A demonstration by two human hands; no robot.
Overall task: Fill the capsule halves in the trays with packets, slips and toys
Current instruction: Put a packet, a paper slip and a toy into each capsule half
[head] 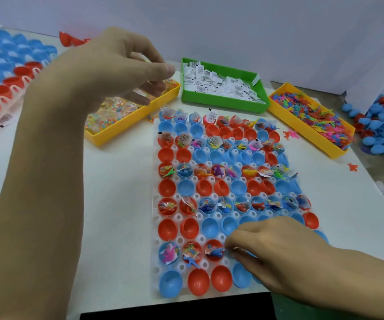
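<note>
My right hand (276, 252) is down low at about five o'clock over the white tray (155, 227), fingers curled, its grip pinched on something small at the fourth cup of the second-nearest row; what it pinches is too blurred to name. My left hand (126, 65) hangs raised at about eleven o'clock above the yellow packet bin (108, 137), fingers loosely bent; I cannot tell whether that grip has a packet in it or nothing. Working outward, the capsule halves (168, 229) alternate by row: filled rows carry packets, slips and toys, and bare red and blue halves sit between them. Four filled rows look complete further up the tray; in the near one I see three cups loaded to the left of my right hand, and the rest lies under it. I judge the tray nearly done, with that last row's right-hand cups left. The green slip bin (223, 102) sits at twelve o'clock, the yellow toy bin (311, 132) at one o'clock on the worktop (117, 204).
</note>
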